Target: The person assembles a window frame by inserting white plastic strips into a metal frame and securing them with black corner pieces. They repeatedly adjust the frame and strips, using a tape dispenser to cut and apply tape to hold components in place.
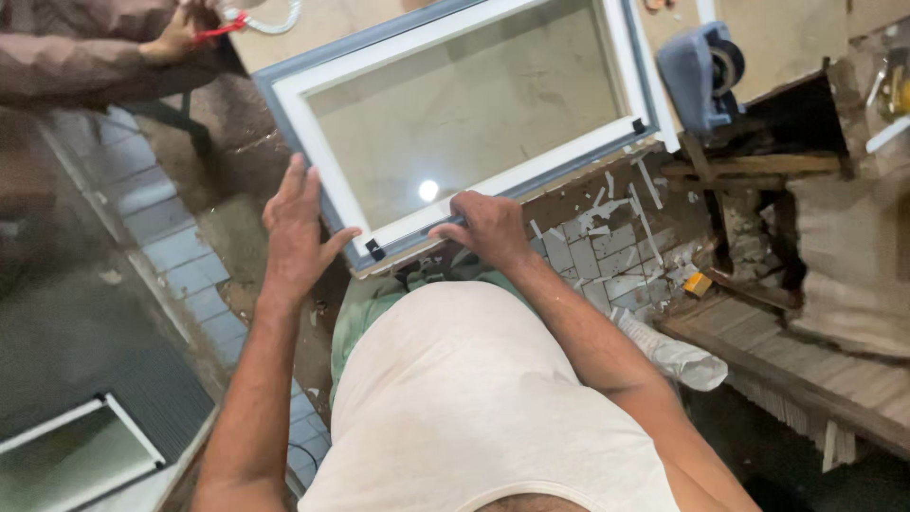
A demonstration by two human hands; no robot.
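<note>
Head view, looking down over a pale shirt. Centre and upper middle of the frame: glazed window frame point(474, 114), white inside, grey outside, lying flat on a worktop point(787, 43), near corner overhanging. Left hand point(299, 228), left of centre, fingers spread flat and released, palm against the frame's near left edge, gripping nothing. Right hand point(488, 228), just right of centre, fingers curled down onto the frame's lower rail, pressing on a dark sealing strip point(445, 226); whether clenched round it cannot be told. Upper right: blue-grey power tool point(701, 76) on the worktop. Upper left corner: another person's hand point(175, 33) with a red-handled tool point(223, 28). Lower left: second glazed panel point(71, 460). Right of centre below the frame: broken tiles point(607, 256) and white offcuts.
</note>
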